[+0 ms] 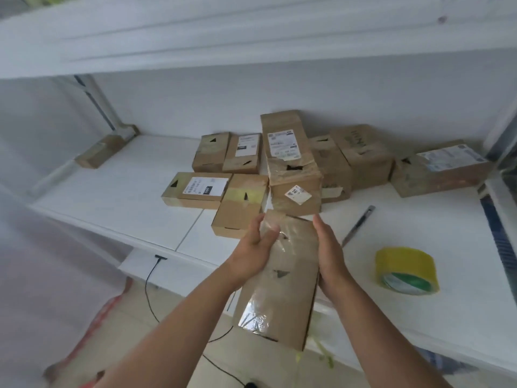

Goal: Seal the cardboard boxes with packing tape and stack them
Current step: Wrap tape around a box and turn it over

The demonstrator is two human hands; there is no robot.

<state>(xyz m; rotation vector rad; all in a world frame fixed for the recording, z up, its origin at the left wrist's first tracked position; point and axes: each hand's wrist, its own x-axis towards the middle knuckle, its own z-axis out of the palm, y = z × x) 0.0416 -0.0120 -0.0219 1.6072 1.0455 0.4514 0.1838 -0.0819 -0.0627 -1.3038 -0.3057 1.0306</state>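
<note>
Two hands hold a long brown box (279, 278) up in the air, out past the front edge of the white table (419, 289). The left hand (256, 247) grips the box's left side, with the thumb curled over the shiny tape on top. The right hand (330, 253) presses flat against the right side, fingers straight. The box's near end hangs over the floor, and its far end comes close to the pile.

To the right, a yellow roll of tape (405, 271) sits on the table. A little knife (359, 224) lies just behind it. There is bare table around both.

Farther back, a bunch of boxes (243, 175) crowds the middle of the table. One tall box (291, 163) stands right in front of the held box. One small box (100, 151) sits alone in the far left corner, with lots of free room beside it.
</note>
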